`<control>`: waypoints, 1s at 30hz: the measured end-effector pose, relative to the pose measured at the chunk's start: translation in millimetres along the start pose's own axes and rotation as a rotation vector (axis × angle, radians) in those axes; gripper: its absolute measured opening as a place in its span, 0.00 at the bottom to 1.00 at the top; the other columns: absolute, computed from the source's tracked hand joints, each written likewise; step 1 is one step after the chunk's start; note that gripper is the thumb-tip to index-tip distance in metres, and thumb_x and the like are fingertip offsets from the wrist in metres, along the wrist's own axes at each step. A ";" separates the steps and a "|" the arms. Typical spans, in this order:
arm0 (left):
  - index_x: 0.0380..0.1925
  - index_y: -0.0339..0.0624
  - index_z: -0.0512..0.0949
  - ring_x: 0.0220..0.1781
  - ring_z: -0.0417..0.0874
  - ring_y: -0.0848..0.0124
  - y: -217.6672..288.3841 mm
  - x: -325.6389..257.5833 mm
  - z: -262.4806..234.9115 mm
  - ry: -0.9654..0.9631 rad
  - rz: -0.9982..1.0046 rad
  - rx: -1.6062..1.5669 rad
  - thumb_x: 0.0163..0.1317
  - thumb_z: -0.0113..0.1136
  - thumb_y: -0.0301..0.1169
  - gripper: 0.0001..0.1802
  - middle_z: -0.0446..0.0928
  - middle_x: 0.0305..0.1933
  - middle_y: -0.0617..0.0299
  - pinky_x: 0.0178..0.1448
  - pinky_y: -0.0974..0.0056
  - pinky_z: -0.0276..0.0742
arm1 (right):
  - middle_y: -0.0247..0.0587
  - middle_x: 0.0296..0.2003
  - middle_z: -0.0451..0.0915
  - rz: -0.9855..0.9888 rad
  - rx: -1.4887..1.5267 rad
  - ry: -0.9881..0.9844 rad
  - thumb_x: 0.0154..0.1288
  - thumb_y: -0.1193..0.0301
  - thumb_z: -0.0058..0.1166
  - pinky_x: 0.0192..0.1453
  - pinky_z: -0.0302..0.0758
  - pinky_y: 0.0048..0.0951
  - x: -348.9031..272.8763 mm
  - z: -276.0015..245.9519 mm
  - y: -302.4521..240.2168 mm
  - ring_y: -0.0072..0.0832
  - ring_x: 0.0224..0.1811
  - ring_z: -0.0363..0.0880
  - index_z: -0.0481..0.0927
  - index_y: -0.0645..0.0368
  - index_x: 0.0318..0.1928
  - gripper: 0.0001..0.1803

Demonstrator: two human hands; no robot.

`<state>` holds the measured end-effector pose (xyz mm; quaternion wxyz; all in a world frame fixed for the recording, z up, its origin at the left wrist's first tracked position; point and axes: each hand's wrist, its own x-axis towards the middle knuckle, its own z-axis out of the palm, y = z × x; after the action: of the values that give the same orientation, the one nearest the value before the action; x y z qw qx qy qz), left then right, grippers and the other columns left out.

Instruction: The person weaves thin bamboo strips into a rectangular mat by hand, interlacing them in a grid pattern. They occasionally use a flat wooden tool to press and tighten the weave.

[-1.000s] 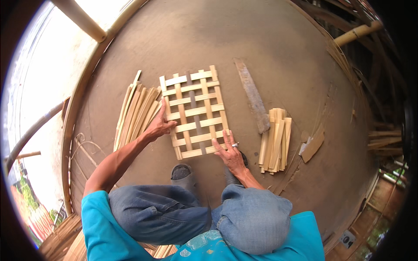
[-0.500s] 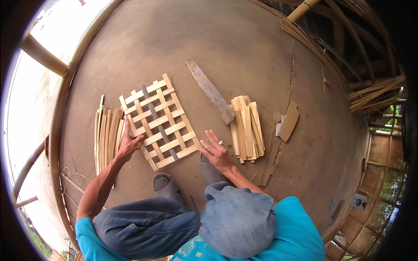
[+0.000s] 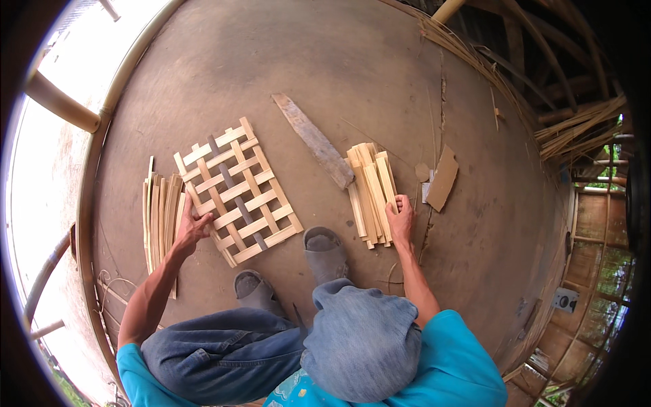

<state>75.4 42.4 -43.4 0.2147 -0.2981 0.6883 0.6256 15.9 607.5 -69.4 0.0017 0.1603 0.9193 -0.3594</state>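
A woven panel [image 3: 239,190] of pale wooden strips, with one dark grey strip running through it, lies on the ground in front of me. My left hand [image 3: 192,227] grips its left edge, fingers bent over the strips and thumb toward the panel. To the right lies a bundle of loose pale strips [image 3: 371,197]. My right hand [image 3: 401,220] is at this bundle's right edge, its fingers pinched on the outermost strip; the fingertips are partly hidden. Another bundle of longer strips [image 3: 160,210] lies left of the panel, next to my left hand.
A long, rusty, tapering metal blade [image 3: 312,139] lies between panel and right bundle, touching the bundle. Cardboard [image 3: 443,178] lies farther right. My sandalled feet [image 3: 324,254] are close below the panel. A bamboo rail [image 3: 108,102] borders the left; long thin strips [image 3: 583,129] are piled at far right.
My right hand has moved right, from beside the panel's lower right corner to the right bundle, and its spread fingers have closed. My left hand stays on the panel. The view has shifted slightly.
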 end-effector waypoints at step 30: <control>0.85 0.69 0.29 0.71 0.78 0.44 -2.1 -3.2 -9.5 -0.054 -0.015 0.016 0.73 0.67 0.34 0.59 0.76 0.69 0.38 0.62 0.28 0.79 | 0.36 0.50 0.75 -0.294 -0.416 0.055 0.61 0.69 0.73 0.59 0.74 0.48 -20.1 13.4 -30.3 0.41 0.57 0.74 0.85 0.49 0.44 0.12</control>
<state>80.0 33.3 -41.6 0.2404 -0.2844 0.6849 0.6263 24.4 571.8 -57.1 -0.0428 0.0306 0.9866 -0.1544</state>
